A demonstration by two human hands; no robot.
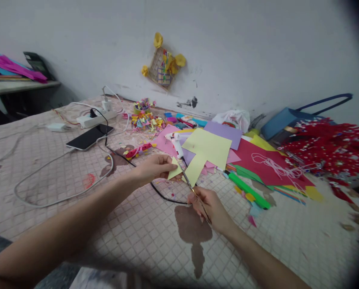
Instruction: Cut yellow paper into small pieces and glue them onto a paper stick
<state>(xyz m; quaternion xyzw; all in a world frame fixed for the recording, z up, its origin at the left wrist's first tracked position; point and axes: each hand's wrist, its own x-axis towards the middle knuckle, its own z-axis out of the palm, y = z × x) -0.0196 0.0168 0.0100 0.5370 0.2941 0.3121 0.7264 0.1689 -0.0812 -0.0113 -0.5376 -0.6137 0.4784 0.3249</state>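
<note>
My left hand (158, 167) pinches a small piece of pale yellow paper (175, 170) between thumb and fingers. In my right hand (210, 206) is a pair of scissors (189, 181), its blades pointing up and left at the edge of that piece. Just beyond the blades lies a larger pale yellow sheet (208, 146) with a notch cut out of it. A white glue gun (176, 144) rests beside this sheet, its black cord running toward my hands. The finger loops of the scissors are partly hidden by my right hand.
A phone (89, 137) and a white power strip (95, 117) with looping cables lie left. Paper scraps (147, 121) are heaped behind. Right are a green marker (248, 190), red paper (258, 162), white string (280, 168), red tinsel-like decorations (333, 144) and a blue bag (283, 121).
</note>
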